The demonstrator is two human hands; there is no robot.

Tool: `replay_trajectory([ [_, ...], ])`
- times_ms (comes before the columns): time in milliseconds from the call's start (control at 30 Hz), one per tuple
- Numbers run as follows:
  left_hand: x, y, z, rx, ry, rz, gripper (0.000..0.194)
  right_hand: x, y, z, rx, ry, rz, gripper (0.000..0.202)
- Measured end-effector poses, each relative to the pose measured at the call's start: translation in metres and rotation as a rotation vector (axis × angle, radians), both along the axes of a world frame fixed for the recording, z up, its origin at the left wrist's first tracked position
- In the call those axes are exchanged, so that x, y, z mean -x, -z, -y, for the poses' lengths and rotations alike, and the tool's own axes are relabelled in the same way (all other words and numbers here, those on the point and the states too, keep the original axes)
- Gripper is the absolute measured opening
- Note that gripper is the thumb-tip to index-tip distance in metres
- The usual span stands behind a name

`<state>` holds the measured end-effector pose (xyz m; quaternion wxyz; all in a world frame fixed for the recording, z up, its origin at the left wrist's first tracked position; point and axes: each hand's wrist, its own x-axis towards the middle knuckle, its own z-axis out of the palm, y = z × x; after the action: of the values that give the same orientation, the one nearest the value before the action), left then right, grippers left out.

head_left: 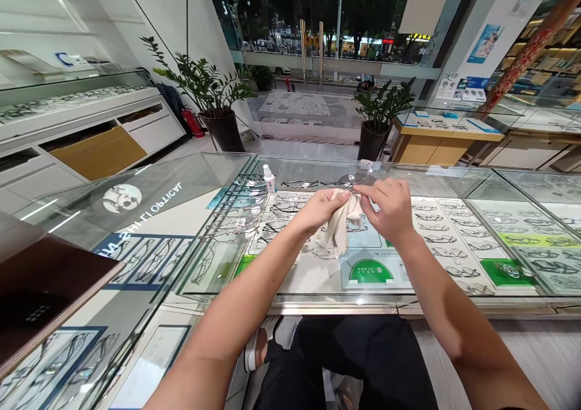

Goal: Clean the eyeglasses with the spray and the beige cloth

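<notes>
A cream cloth (338,228) hangs from my left hand (323,207), whose fingers are closed on it above the glass counter (290,301). Close to its right, my right hand (389,207) pinches the thin end of a pair of glasses (351,188) at the top of the cloth. Most of the glasses is hidden by the cloth and fingers. A small white spray bottle (269,180) stands upright on the counter, left of and beyond my left hand.
Rows of glasses (439,239) lie inside the counter, with a green sign (371,271) near its front edge. At the left edge is a brown box (54,289). Two potted plants (222,123) stand beyond the counter.
</notes>
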<state>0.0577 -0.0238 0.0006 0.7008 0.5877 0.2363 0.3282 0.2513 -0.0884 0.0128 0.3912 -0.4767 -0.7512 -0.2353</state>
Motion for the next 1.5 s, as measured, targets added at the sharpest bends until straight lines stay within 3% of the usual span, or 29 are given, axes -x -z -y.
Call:
replay_trajectory([
  [200, 0.007, 0.001, -0.010, 0.193, 0.199, -0.042, 0.060, -0.015, -0.026, 0.009, -0.022, 0.044, 0.471, 0.021],
  [367, 0.006, -0.003, -0.013, 0.287, 0.261, 0.176, 0.046, -0.031, -0.056, 0.023, -0.140, 0.102, 0.605, 0.021],
  [500, 0.008, -0.006, -0.016, 0.359, 0.172, 0.297, 0.033, -0.040, -0.090, 0.037, -0.104, 0.196, 0.467, 0.017],
  [633, 0.009, -0.008, -0.019, 0.397, 0.027, 0.343, 0.019, -0.036, -0.107, 0.043, 0.111, 0.174, 0.038, 0.023],
  [733, 0.006, -0.008, -0.019, 0.367, -0.030, 0.342, 0.027, -0.030, -0.098, 0.037, 0.419, 0.085, -0.348, 0.028],
  [867, 0.004, -0.010, -0.016, 0.271, -0.132, 0.301, 0.050, -0.020, -0.072, 0.020, 0.778, -0.011, -0.697, 0.032],
  [1100, 0.007, -0.011, -0.011, 0.105, -0.116, 0.204, 0.058, -0.002, -0.045, -0.003, 0.902, -0.183, -0.964, 0.032],
  [1333, 0.015, -0.013, -0.019, 0.002, -0.109, 0.169, 0.057, -0.003, -0.034, -0.014, 0.988, -0.283, -0.999, 0.032],
  [1500, 0.017, -0.010, -0.019, -0.041, -0.070, 0.114, 0.053, -0.002, -0.018, -0.020, 1.129, -0.394, -1.014, 0.036],
])
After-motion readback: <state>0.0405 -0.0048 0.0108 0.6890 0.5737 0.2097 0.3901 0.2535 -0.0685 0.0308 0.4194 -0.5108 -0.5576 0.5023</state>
